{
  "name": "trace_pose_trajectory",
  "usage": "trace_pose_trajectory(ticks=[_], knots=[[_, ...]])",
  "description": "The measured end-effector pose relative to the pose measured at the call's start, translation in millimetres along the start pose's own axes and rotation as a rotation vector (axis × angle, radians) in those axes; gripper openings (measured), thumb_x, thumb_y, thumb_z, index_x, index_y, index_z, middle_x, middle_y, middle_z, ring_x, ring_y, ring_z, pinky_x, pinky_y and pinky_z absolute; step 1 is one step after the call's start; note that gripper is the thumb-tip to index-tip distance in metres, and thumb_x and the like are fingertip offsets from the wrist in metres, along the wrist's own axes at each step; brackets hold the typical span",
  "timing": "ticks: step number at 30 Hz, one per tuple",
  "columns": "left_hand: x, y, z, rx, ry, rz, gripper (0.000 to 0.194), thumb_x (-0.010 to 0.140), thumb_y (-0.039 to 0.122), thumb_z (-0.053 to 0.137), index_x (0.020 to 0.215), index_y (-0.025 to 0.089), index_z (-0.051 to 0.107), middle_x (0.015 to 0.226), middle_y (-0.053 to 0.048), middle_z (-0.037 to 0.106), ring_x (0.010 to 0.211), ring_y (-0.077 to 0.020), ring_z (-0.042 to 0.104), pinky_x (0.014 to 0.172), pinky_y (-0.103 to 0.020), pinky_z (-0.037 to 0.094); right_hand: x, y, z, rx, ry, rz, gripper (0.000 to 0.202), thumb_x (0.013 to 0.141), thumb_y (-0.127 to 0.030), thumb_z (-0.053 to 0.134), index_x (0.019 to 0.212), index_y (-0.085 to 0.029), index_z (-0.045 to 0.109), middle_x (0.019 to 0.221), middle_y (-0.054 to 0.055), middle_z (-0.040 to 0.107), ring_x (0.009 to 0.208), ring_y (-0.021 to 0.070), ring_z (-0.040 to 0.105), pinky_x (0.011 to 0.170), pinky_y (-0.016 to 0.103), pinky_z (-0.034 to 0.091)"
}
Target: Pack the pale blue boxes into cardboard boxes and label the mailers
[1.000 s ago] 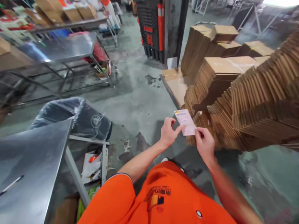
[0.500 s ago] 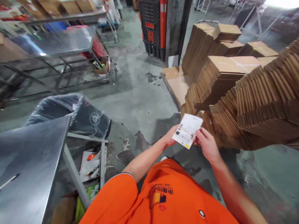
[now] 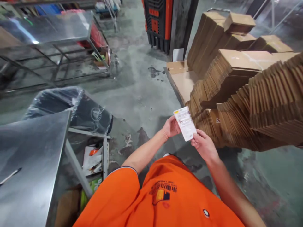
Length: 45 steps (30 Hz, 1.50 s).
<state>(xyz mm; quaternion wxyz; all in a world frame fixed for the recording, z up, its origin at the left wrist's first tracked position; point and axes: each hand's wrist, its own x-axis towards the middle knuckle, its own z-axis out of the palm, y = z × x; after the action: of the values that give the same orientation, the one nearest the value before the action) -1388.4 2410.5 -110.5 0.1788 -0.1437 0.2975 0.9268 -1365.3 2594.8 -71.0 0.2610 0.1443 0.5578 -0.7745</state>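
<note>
A white printed card (image 3: 185, 123), perhaps a thin flat packet, is held out in front of my body, above the floor. It bears small print and a yellow patch near its upper left corner; the print is too blurred to read. My right hand (image 3: 204, 145) pinches its lower right corner between thumb and fingers. At the card's left edge, my left hand (image 3: 172, 127) has its fingers curled, with some fingertips hidden behind the card.
Stacks of flattened cardboard boxes (image 3: 246, 60) stand to the right on a pallet. On the left are a metal table (image 3: 30, 151) with a pen (image 3: 10, 176) and a lined dark bin (image 3: 94, 115). Another metal table (image 3: 61, 26) and an orange-black plastic object (image 3: 157, 25) stand farther off.
The card has been turned round: its yellow patch has gone from the bottom to the upper left. Both hands have shifted slightly left and up, and the view has tilted down.
</note>
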Motion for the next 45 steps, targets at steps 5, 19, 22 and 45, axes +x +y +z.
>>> trace_pose_trajectory(ticks=[5,19,22,45], knots=[[-6,1,14.6,-0.134,0.073,-0.068,0.062,0.1,0.061,0.037,0.111,0.01,0.071,0.096,-0.017,0.078,0.097,-0.029,0.074,0.093,-0.041,0.056,6,15,7,-0.03,0.084,-0.07,0.054,0.045,-0.041,0.098,0.08,-0.019,0.064,0.066,-0.003,0.062,0.059,0.0105,0.059,0.053,0.021,0.052],[-13,-8,15.1,-0.095,0.095,-0.017,0.045,0.1,0.047,0.048,0.11,0.01,0.071,0.101,-0.015,0.079,0.106,-0.0305,0.073,0.096,-0.042,0.056,12,29,10,-0.081,0.145,-0.154,0.049,0.051,-0.041,0.094,0.082,-0.019,0.063,0.074,-0.001,0.066,0.061,0.012,0.061,0.054,0.024,0.053],[-19,-17,14.3,-0.065,0.077,0.051,0.033,0.091,0.035,0.061,0.114,0.012,0.069,0.107,-0.013,0.078,0.099,-0.0261,0.074,0.086,-0.035,0.056,11,29,11,-0.092,0.141,-0.17,0.049,0.054,-0.042,0.093,0.084,-0.019,0.062,0.074,-0.001,0.066,0.062,0.012,0.061,0.056,0.024,0.054],[-30,-35,21.8,0.045,0.093,0.171,0.054,0.067,0.008,0.065,0.121,0.016,0.06,0.109,-0.009,0.077,0.089,-0.0186,0.071,0.073,-0.026,0.052,10,26,18,-0.082,0.162,-0.177,0.043,0.054,-0.039,0.092,0.081,-0.02,0.063,0.074,0.0,0.069,0.061,0.0127,0.062,0.055,0.024,0.053]])
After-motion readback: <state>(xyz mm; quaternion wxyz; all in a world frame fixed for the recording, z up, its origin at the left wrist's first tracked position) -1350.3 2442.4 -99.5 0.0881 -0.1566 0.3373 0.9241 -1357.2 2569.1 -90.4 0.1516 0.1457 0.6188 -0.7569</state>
